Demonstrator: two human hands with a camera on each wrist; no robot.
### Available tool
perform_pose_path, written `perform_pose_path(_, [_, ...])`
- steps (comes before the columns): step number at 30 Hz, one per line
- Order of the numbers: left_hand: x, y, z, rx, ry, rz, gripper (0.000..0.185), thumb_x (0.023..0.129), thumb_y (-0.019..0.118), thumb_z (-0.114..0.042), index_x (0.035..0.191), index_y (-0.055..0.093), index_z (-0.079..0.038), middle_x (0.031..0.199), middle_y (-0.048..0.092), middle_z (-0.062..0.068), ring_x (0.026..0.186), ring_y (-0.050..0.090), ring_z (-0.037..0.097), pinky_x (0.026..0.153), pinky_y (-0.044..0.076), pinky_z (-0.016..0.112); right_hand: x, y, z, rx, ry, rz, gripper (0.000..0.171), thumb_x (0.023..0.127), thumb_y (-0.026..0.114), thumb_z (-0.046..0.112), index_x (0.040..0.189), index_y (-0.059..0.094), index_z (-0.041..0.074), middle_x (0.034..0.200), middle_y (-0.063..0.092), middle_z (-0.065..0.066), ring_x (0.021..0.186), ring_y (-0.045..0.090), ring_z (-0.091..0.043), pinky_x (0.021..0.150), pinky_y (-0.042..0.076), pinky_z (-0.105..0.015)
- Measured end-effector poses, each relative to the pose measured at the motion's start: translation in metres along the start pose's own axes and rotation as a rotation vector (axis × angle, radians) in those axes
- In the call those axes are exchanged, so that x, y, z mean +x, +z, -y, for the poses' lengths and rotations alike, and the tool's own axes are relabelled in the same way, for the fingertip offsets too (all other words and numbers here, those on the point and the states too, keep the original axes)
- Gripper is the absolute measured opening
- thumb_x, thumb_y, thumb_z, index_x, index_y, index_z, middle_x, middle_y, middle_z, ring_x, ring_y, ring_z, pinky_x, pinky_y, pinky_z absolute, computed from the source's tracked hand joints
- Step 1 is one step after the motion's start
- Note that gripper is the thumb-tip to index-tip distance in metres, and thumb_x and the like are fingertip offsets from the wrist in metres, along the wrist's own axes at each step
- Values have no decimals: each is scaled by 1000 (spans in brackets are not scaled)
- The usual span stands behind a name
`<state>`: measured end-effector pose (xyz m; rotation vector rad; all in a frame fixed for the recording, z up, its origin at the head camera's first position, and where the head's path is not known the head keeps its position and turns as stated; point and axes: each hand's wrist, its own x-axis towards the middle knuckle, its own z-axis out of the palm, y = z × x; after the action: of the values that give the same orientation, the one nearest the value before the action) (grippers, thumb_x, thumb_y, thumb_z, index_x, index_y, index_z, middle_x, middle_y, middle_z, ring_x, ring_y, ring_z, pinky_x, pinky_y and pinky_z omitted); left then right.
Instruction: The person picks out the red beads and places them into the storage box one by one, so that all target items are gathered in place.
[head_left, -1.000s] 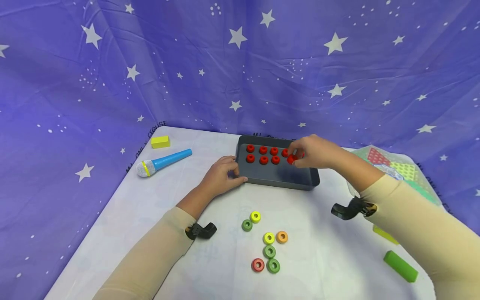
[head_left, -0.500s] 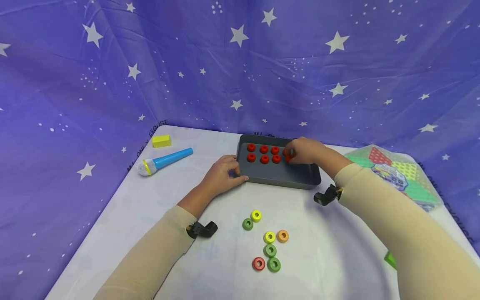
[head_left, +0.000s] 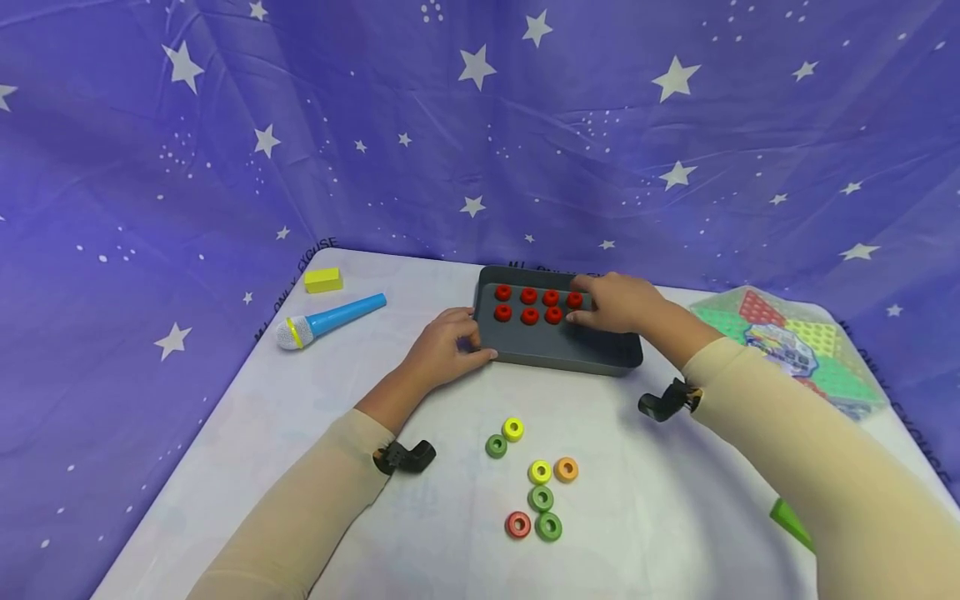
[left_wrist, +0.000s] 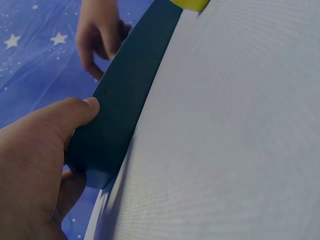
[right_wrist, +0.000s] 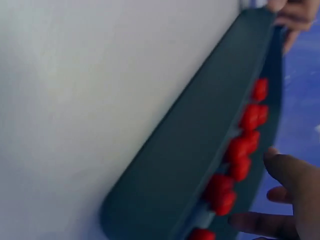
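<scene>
Red rings [head_left: 528,306] sit in two rows inside the dark grey tray [head_left: 558,354] at the far middle of the bench [head_left: 660,500]. Four show in the back row, three in the front. The front row's fourth place lies under the right hand [head_left: 617,304].

Right hand: fingers [head_left: 581,315] reach down into the tray at the right end of the rows. Whether they pinch a ring there I cannot tell; the head view hides the fingertips' underside, and the right wrist view shows fingers [right_wrist: 290,172] loosely spread just beside the red rings [right_wrist: 240,150], none plainly gripped.

Left hand [head_left: 444,348]: holds the tray's near left corner. In the left wrist view the thumb [left_wrist: 65,117] presses on the tray wall [left_wrist: 120,110], other fingers curled under the corner.

Loose rings on the near bench, well apart from the tray: one red ring [head_left: 517,525], three green [head_left: 548,527], two yellow [head_left: 513,428], one orange [head_left: 566,469].

Judgement on doing the placing well:
- Keep the left hand's brace firm so the tray does not slide as the right hand works.
- Set a ring flat, in line with its row and matched to the spacing of its neighbours.
- Lift the fingers straight up on release, to avoid nudging the adjacent ring.
- Only one red ring lies loose; the other colours look like a separate lot.

Elsewhere: toy microphone [head_left: 330,321] and yellow block [head_left: 323,280] far left, patterned board [head_left: 787,342] far right.
</scene>
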<state>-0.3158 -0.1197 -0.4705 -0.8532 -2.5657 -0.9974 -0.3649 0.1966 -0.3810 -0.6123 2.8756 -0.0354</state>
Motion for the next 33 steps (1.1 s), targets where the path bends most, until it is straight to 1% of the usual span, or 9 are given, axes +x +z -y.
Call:
perform_pose_path(4, [2, -1, 0, -6, 0, -6, 31, 82, 86, -30, 72, 62, -14, 83, 59, -1, 134, 54, 25, 115, 43, 39, -21, -17, 14, 19, -37, -45, 60, 94, 66, 53, 139, 58, 15, 78, 66, 4, 68, 62, -16, 53, 52, -37])
perform_pose_path(7, [3, -2, -1, -9, -5, -5, 31, 82, 86, -31, 72, 62, -14, 83, 59, -2, 134, 54, 25, 115, 43, 39, -43, -29, 29, 46, -76, -95, 55, 94, 66, 54, 135, 61, 17, 77, 66, 6, 65, 59, -13, 54, 49, -33])
perform_pose_path(10, [4, -1, 0, -7, -11, 0, 31, 82, 86, -32, 73, 62, -14, 84, 59, -2, 135, 53, 23, 115, 43, 38, -69, -39, 49, 95, -145, -153, 48, 94, 68, 51, 128, 64, 18, 83, 69, 7, 60, 56, -11, 56, 49, -31])
perform_pose_path(13, [4, -1, 1, -4, -11, -1, 31, 82, 86, -33, 73, 62, -14, 84, 59, -2, 135, 53, 23, 115, 43, 39, -97, -35, 74, 160, -249, -179, 41, 92, 72, 49, 121, 68, 21, 90, 71, 10, 58, 53, -8, 57, 50, -29])
perform_pose_path(16, [3, -1, 1, -5, -12, -6, 31, 82, 86, -33, 73, 62, -14, 84, 59, -3, 134, 54, 24, 114, 44, 40, -121, -14, 101, 219, -364, -159, 37, 90, 74, 50, 117, 70, 25, 95, 71, 15, 64, 55, -3, 61, 51, -26])
perform_pose_path(20, [1, 0, 1, -7, -5, -8, 32, 82, 86, -33, 72, 61, -15, 83, 59, -2, 134, 54, 26, 115, 43, 40, -148, 30, 129, 306, -464, -61, 36, 89, 75, 48, 118, 71, 27, 104, 69, 18, 82, 62, 1, 75, 56, -27])
perform_pose_path(22, [1, 0, 2, -13, 8, -10, 32, 82, 86, -32, 72, 61, -15, 82, 59, -1, 134, 54, 26, 115, 43, 39, -159, 50, 140, 323, -498, -18, 36, 89, 75, 47, 118, 71, 26, 108, 67, 19, 87, 62, 3, 78, 56, -25])
perform_pose_path(27, [2, 0, 3, -33, 12, -18, 31, 81, 87, -29, 72, 61, -15, 82, 60, 0, 135, 53, 26, 115, 42, 40, -172, 78, 156, 228, -562, -42, 35, 87, 78, 43, 118, 69, 29, 107, 62, 19, 81, 55, 6, 63, 48, -17])
perform_pose_path(33, [2, 2, 2, -26, -32, 13, 30, 83, 85, -33, 71, 61, -17, 84, 60, -3, 137, 51, 24, 116, 41, 40, -171, 95, 166, 95, -614, -113, 26, 83, 80, 31, 107, 70, 29, 92, 59, 19, 70, 49, 6, 53, 36, -14])
